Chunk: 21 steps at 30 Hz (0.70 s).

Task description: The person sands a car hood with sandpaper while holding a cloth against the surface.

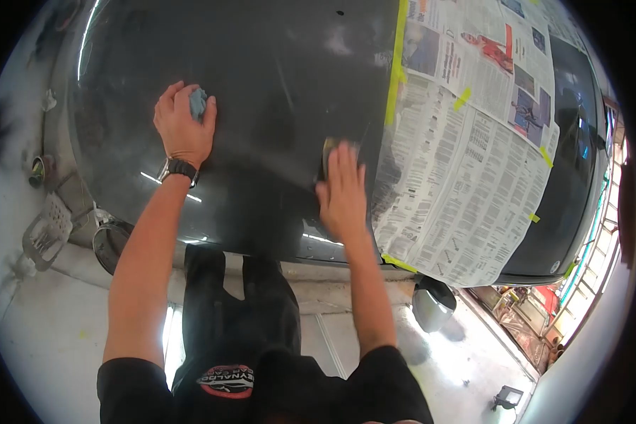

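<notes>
A dark grey car hood [261, 92] fills the upper middle of the view. My left hand [184, 124], with a black watch at the wrist, rests on the hood, closed round a crumpled blue-grey cloth [198, 103]. Farther right, my right hand [344, 185] presses a dark sanding pad [326, 157] with a yellowish edge against the hood; its fingers are slightly blurred. Newspaper sheets [466, 169] cover the windshield area to the right, held by yellow-green masking tape [396, 67].
A side mirror [433, 305] sticks out below the newspaper. At the lower right a small floodlight [507, 397] stands on the pale floor [466, 367]. A grey plastic chair [47, 232] is at the left, and shelves with clutter show at the far right.
</notes>
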Motion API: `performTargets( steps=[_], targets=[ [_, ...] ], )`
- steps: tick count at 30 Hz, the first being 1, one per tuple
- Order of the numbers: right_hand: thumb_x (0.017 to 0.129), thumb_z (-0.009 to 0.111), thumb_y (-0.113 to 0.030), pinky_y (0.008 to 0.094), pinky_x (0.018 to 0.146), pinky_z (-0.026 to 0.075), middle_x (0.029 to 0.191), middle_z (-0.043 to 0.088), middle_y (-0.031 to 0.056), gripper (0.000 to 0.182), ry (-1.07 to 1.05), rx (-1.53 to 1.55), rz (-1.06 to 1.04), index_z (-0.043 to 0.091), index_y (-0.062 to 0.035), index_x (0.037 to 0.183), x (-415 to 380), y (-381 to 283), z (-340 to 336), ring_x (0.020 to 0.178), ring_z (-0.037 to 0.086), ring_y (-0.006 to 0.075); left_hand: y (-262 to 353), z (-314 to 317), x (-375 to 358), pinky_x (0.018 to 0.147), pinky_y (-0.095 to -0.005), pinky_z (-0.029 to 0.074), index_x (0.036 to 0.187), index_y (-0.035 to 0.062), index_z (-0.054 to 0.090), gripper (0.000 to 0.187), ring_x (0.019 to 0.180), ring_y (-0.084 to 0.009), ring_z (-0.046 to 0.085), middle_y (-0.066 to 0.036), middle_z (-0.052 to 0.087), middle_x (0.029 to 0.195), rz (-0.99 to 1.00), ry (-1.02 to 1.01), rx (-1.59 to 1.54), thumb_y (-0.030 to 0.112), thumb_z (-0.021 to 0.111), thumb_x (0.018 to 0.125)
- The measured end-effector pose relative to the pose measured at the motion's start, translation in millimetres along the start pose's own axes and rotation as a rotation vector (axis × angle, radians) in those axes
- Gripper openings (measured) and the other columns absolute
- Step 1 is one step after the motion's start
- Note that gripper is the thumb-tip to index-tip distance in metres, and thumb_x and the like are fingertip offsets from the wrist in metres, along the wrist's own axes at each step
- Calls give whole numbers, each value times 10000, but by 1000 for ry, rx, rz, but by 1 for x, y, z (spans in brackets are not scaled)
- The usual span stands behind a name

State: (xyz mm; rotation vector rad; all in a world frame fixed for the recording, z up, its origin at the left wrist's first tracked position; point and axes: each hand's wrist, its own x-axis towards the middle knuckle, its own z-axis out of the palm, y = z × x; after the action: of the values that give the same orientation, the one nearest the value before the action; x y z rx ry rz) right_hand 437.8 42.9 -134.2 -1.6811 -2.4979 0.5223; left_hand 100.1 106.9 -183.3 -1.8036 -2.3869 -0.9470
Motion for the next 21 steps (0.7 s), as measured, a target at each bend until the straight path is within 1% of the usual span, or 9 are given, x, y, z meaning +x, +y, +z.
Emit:
performTargets(
  steps=[2, 4, 7, 8, 10, 13, 16, 18, 21],
  targets=[
    [1057, 618, -256, 644, 1236, 338, 1702, 376, 239, 630, 187, -93, -113, 432, 16, 1594, 101, 28, -7, 1561, 373, 456, -1, 3, -1, 1094, -532, 440, 1258, 124, 705, 400, 1296, -375, 577, -142, 630, 1390, -20, 1, -30, 328, 802, 929],
    [1086, 580, -237, 624, 1244, 335, 1679, 414, 233, 563, 299, -15, -151, 457, 21, 1570, 178, 45, -11, 1557, 378, 442, -5, 5, -2, 1108, -540, 429, 1257, 132, 708, 400, 1309, -381, 568, -140, 624, 1394, -40, 1, -35, 336, 798, 924],
    [1087, 582, -254, 627, 1251, 316, 1694, 403, 210, 576, 308, -90, -89, 452, 11, 1582, 165, 33, -6, 1567, 370, 419, 1, 3, -4, 1101, -535, 435, 1253, 127, 707, 392, 1304, -377, 572, -140, 630, 1391, -50, 4, -35, 318, 802, 924],
    [1067, 609, -323, 658, 1259, 280, 1741, 329, 189, 675, 275, -90, -83, 397, -15, 1629, 137, 25, -2, 1605, 312, 397, 1, 3, -3, 1091, -528, 445, 1250, 122, 706, 389, 1295, -372, 580, -141, 638, 1384, -34, 16, -28, 306, 808, 923],
    [1036, 640, -391, 685, 1271, 226, 1788, 228, 170, 802, 23, -138, -101, 315, -39, 1679, 69, 2, -6, 1640, 245, 377, -3, -1, -2, 1080, -522, 455, 1247, 116, 705, 387, 1285, -369, 589, -142, 646, 1376, -20, 23, -22, 291, 815, 919],
    [1011, 663, -422, 693, 1283, 182, 1808, 160, 168, 886, -229, -194, -83, 257, -48, 1704, 63, 9, -19, 1661, 193, 362, 0, 1, -2, 1091, -531, 443, 1245, 120, 705, 388, 1288, -375, 581, -141, 636, 1379, -42, 24, -45, 293, 812, 915],
    [1083, 538, -440, 697, 1275, 196, 1772, 260, 188, 753, 206, -287, -144, 314, -32, 1674, 195, 47, -20, 1642, 237, 365, 1, 1, 0, 1103, -539, 429, 1244, 123, 705, 388, 1294, -379, 572, -138, 622, 1388, -43, 13, -59, 300, 808, 914],
    [1106, 483, -440, 691, 1271, 217, 1749, 307, 197, 708, 272, -269, -19, 338, -16, 1654, 272, 48, -27, 1627, 264, 377, -1, 2, -1, 1081, -521, 451, 1245, 115, 706, 393, 1280, -374, 585, -136, 638, 1382, -34, 18, -44, 284, 824, 910],
    [1100, 499, -429, 690, 1267, 232, 1747, 311, 197, 709, 310, -299, -110, 343, -8, 1650, 236, 34, -9, 1625, 270, 376, 1, 0, -2, 1082, -521, 447, 1242, 118, 707, 389, 1284, -371, 581, -137, 633, 1388, -29, 30, -51, 289, 824, 913]
  ],
)
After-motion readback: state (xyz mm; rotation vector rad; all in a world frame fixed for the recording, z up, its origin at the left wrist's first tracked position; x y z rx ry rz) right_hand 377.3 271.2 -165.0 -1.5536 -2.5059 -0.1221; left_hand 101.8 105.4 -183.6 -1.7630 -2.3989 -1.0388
